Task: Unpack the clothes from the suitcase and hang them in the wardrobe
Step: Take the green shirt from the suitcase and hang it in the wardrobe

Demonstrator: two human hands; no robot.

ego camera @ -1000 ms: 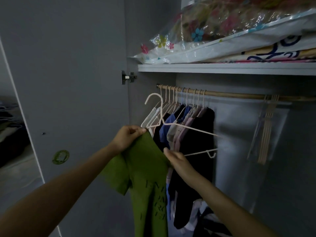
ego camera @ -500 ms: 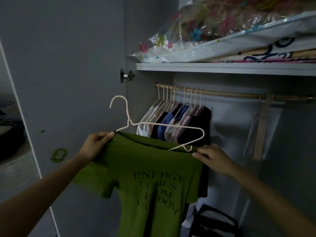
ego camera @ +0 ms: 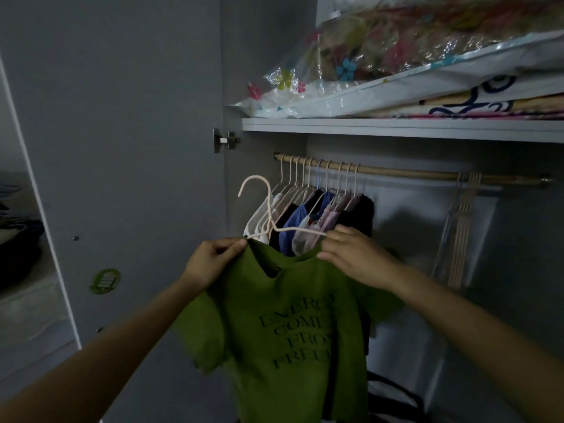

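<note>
Garment: green printed cotton T-shirt (ego camera: 293, 325), held before wardrobe, below wooden rail (ego camera: 406, 172).
Left hand (ego camera: 210, 264): fingers pinching shoulder.
Right hand (ego camera: 354, 257): fingers gripping collar and pale wire hanger (ego camera: 268, 215).
Technique: seat both shoulders evenly before hooking.

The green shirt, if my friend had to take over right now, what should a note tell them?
Left hand: pinches the green shirt at its left shoulder, by the hanger end.
Right hand: grips the shirt's right shoulder and the hanger arm there.
Hanger: held in front of the wardrobe, hook up, not yet on the rail.
Done: a row of hung clothes is bunched at the rail's left end.
Left: finish seating the shirt on the hanger, then hook it on the bare stretch of rail to the right of the row. The suitcase is out of view.
</note>
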